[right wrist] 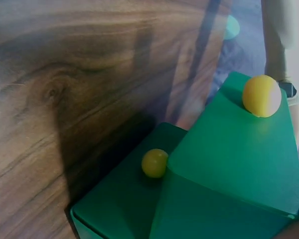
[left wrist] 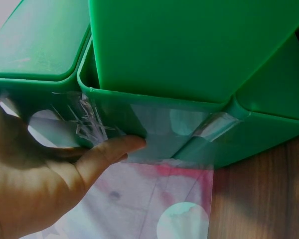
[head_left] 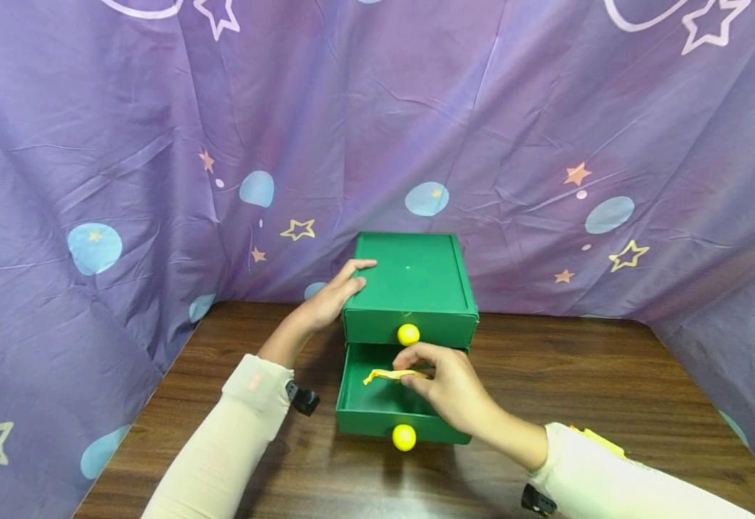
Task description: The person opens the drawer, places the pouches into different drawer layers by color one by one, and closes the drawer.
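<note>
A green two-drawer box (head_left: 409, 270) stands on the table with its upper drawer shut and its lower drawer (head_left: 377, 424) pulled out. Each drawer front carries a round yellow knob (head_left: 408, 334). My left hand (head_left: 332, 299) rests on the box's top left edge, fingers extended; in the left wrist view its thumb (left wrist: 112, 152) lies against a taped green wall. Over the open drawer, my right hand (head_left: 445, 378) pinches a thin, limp yellow strip (head_left: 383, 374) between thumb and fingers. The strip's right end is hidden by the hand. In the right wrist view the pulled-out drawer front (right wrist: 229, 149) shows.
The brown wooden table (head_left: 585, 382) spreads to both sides of the box. Behind it hangs a purple cloth (head_left: 325, 130) printed with stars and blobs. A yellow piece (head_left: 601, 441) shows at the right sleeve. Dark wrist straps (head_left: 302, 398) sit on both forearms.
</note>
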The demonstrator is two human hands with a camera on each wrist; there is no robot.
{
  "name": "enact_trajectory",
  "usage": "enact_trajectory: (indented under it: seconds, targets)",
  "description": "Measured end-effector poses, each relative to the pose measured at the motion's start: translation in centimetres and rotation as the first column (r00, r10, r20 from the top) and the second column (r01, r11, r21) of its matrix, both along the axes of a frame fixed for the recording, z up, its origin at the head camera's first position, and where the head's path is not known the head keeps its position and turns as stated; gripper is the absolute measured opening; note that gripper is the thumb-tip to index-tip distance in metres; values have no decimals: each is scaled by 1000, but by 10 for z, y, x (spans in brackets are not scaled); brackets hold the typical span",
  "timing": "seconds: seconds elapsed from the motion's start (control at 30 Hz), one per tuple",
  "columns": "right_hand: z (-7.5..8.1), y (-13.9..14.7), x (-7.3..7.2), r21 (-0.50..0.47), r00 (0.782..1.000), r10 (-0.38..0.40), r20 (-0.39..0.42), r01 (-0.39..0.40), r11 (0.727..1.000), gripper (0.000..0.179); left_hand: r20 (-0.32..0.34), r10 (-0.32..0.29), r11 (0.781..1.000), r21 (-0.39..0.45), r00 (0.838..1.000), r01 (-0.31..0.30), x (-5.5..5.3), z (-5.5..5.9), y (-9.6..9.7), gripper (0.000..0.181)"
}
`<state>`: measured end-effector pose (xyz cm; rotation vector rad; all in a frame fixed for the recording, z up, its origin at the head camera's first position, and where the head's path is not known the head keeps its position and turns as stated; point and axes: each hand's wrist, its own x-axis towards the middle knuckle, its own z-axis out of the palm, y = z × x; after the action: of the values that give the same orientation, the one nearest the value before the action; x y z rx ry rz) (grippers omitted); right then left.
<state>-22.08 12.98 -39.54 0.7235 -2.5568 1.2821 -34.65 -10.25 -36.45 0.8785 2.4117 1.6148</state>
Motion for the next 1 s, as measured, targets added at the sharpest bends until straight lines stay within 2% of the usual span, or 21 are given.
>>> enact_trajectory:
  seconds: [0.33,0.63,1.0]
  targets:
    - [-3,-10,-10,88,993,110,32,-112,990,22,11,9,1000,3,1000,-9,0,-1,-1,50]
    - [-10,-8,-14,51,976,172,132,-180,982,21,13,-1,1000,3,1000,1,1,-1,-1,50]
    - [-11,-8,-13,60,978,172,118,-180,982,21,23,5,1000,8,1000,-6,0,-1,-2,50]
